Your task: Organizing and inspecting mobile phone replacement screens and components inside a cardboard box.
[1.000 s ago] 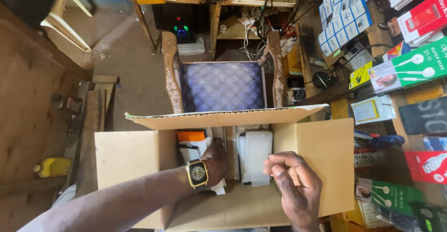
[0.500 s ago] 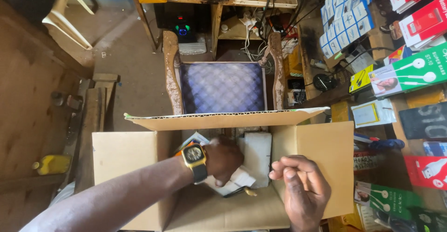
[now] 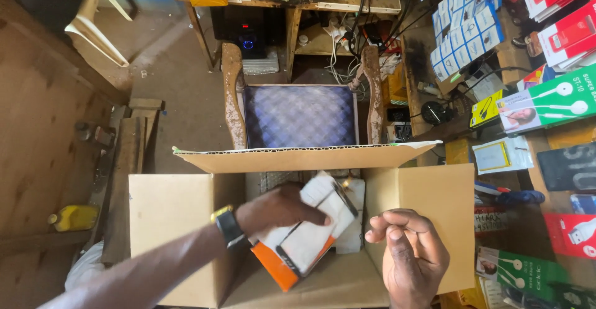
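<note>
Left hand (image 3: 279, 208), w/ wristwatch (image 3: 227, 225), is gripping a white-and-orange packet (image 3: 310, 234), tilted, over the open cardboard box (image 3: 180, 222). Right hand (image 3: 410, 256) is hovering just beside it, fingers curled loosely, holding nothing visible. More white packets (image 3: 355, 216) are lying inside the box under the held one. Wooden chair w/ blue patterned seat (image 3: 299, 115) is standing directly behind the box; yellow bottle (image 3: 73, 217) is lying on floor, well apart.
</note>
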